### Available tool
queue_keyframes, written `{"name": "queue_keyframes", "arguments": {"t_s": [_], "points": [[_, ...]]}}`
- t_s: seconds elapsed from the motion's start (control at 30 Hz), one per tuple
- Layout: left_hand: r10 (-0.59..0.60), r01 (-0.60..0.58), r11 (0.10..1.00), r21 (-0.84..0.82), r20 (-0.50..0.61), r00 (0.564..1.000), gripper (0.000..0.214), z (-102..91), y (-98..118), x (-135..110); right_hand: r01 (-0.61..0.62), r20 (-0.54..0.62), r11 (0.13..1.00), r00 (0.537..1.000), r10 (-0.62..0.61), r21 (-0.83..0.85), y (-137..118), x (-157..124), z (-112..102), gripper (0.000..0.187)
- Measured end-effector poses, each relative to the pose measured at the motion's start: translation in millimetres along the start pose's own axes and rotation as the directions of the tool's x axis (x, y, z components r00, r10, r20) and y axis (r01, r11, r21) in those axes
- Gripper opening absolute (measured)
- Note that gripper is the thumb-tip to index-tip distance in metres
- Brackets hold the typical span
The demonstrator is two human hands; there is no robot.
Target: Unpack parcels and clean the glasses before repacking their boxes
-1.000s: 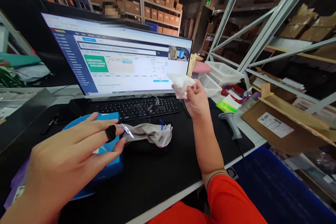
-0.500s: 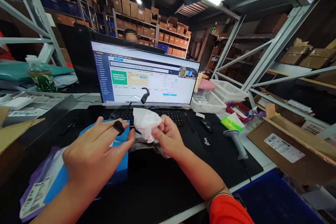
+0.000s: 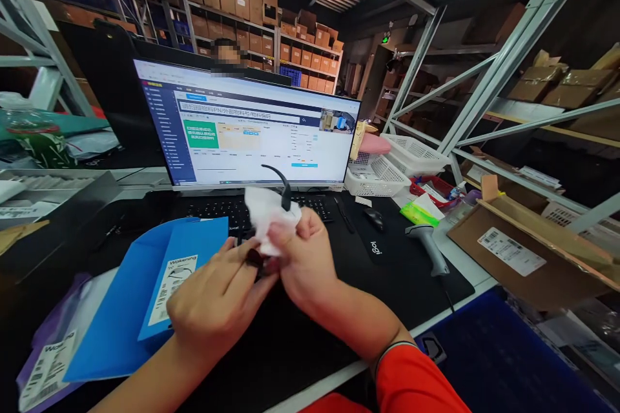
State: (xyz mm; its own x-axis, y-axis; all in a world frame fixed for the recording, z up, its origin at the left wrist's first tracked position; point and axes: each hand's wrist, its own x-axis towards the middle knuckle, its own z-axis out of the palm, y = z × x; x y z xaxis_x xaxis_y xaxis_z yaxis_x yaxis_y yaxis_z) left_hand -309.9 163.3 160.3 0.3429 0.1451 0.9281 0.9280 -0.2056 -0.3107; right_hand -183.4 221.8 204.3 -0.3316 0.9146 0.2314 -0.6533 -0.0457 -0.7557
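My right hand (image 3: 305, 251) is closed around a crumpled white wiping cloth (image 3: 264, 213), in front of the monitor. A black curved temple arm of a pair of glasses (image 3: 285, 197) sticks up past the cloth; the lenses and most of the frame are hidden by cloth and fingers. My left hand (image 3: 217, 293) meets the right one from the left, its fingers and thumb pinched at the glasses below the cloth. An opened blue box (image 3: 203, 239), labelled "Wakening" with a picture of glasses, lies beside my left hand.
Behind my hands are a keyboard (image 3: 320, 206) and a monitor (image 3: 242, 135). To the right are a mouse (image 3: 374, 219), a grey barcode scanner (image 3: 431, 248), white baskets (image 3: 378, 177) and a cardboard box (image 3: 508, 258). A purple-edged plastic bag (image 3: 53, 342) lies under the blue box.
My left hand has moved right, from open fingers over the blue box to a grip against my right hand. The box is now less covered. The view has shifted slightly.
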Motion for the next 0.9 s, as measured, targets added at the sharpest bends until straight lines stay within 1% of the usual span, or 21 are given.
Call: {"name": "queue_keyframes", "arguments": {"t_s": [0.07, 0.1, 0.13, 0.2, 0.27, 0.3, 0.33, 0.37, 0.47, 0.53, 0.57, 0.63, 0.67, 0.7, 0.77, 0.83, 0.87, 0.9], "points": [[0.033, -0.034, 0.999, 0.017, 0.03, 0.999, 0.025, 0.9, 4, -1, -0.054, -0.024, 0.996, 0.998, 0.055, 0.072, -9, 4, -4, 0.076], [0.036, -0.038, 0.999, 0.034, 0.05, 0.998, 0.026, 0.6, 5, -1, -0.06, -0.035, 0.995, 0.997, 0.063, 0.079, -7, 3, -6, 0.076], [0.025, -0.028, 0.998, 0.056, 0.065, 0.998, 0.024, -0.3, 5, -1, -0.055, -0.04, 0.997, 0.998, 0.058, 0.061, -3, 2, -7, 0.075], [-0.027, 0.019, 0.995, 0.098, 0.08, 0.996, 0.01, -3.6, 2, -1, -0.014, -0.038, 1.0, 0.999, 0.013, -0.028, 14, -5, -8, 0.076], [-0.062, 0.051, 0.99, 0.133, 0.084, 0.995, 0.025, -7.2, -2, -1, 0.026, -0.011, 0.992, 1.0, -0.028, -0.125, 30, -11, -6, 0.079], [-0.069, 0.056, 0.987, 0.151, 0.083, 0.994, 0.031, -8.4, -4, -1, 0.034, 0.002, 0.989, 0.999, -0.034, -0.142, 33, -12, -4, 0.08], [-0.065, 0.051, 0.985, 0.165, 0.08, 0.995, 0.034, -8.8, -5, 0, 0.028, 0.006, 0.992, 1.0, -0.027, -0.122, 33, -10, -3, 0.081], [-0.051, 0.036, 0.985, 0.171, 0.086, 0.995, 0.032, -8.4, -6, 0, 0.003, 0.006, 0.997, 1.0, -0.002, -0.073, 29, -7, -2, 0.08], [0.01, -0.023, 0.99, 0.136, 0.099, 0.995, 0.019, -3.8, -2, 3, -0.122, 0.018, 0.988, 0.993, 0.12, 0.092, 7, 8, -3, 0.076], [0.033, -0.045, 0.993, 0.113, 0.108, 0.994, 0.023, -0.8, 0, 5, -0.147, 0.011, 0.982, 0.989, 0.147, 0.12, 0, 14, -6, 0.073], [0.029, -0.043, 0.992, 0.12, 0.11, 0.994, 0.023, -0.1, 0, 5, -0.134, -0.008, 0.986, 0.991, 0.136, 0.103, 2, 13, -7, 0.073], [-0.006, -0.014, 0.988, 0.155, 0.126, 0.992, 0.017, -0.1, -3, 1, -0.078, -0.053, 0.997, 0.995, 0.079, 0.023, 16, 5, -9, 0.076], [-0.027, 0.003, 0.986, 0.17, 0.137, 0.99, 0.022, -0.4, -6, -3, -0.046, -0.067, 0.999, 0.997, 0.044, -0.029, 25, 1, -9, 0.079], [-0.049, 0.022, 0.984, 0.178, 0.152, 0.987, 0.027, -0.6, -10, -8, -0.029, -0.063, 0.996, 0.998, 0.024, -0.082, 32, -2, -9, 0.082], [-0.071, 0.037, 0.983, 0.181, 0.183, 0.981, 0.027, -0.4, -17, -17, -0.046, -0.025, 0.99, 0.999, 0.044, -0.13, 38, -1, -7, 0.085], [-0.071, 0.031, 0.982, 0.185, 0.209, 0.975, 0.016, 0.5, -22, -24, -0.108, 0.001, 0.993, 0.994, 0.108, -0.044, 31, 11, -6, 0.086], [-0.077, 0.041, 0.984, 0.174, 0.205, 0.976, 0.016, 0.7, -23, -26, -0.144, 0.015, 0.989, 0.989, 0.144, 0.027, 24, 19, -6, 0.085], [-0.096, 0.077, 0.992, 0.102, 0.201, 0.975, 0.024, 0.6, -22, -26, -0.166, 0.023, 0.981, 0.986, 0.164, 0.101, 17, 26, -8, 0.084]]}}
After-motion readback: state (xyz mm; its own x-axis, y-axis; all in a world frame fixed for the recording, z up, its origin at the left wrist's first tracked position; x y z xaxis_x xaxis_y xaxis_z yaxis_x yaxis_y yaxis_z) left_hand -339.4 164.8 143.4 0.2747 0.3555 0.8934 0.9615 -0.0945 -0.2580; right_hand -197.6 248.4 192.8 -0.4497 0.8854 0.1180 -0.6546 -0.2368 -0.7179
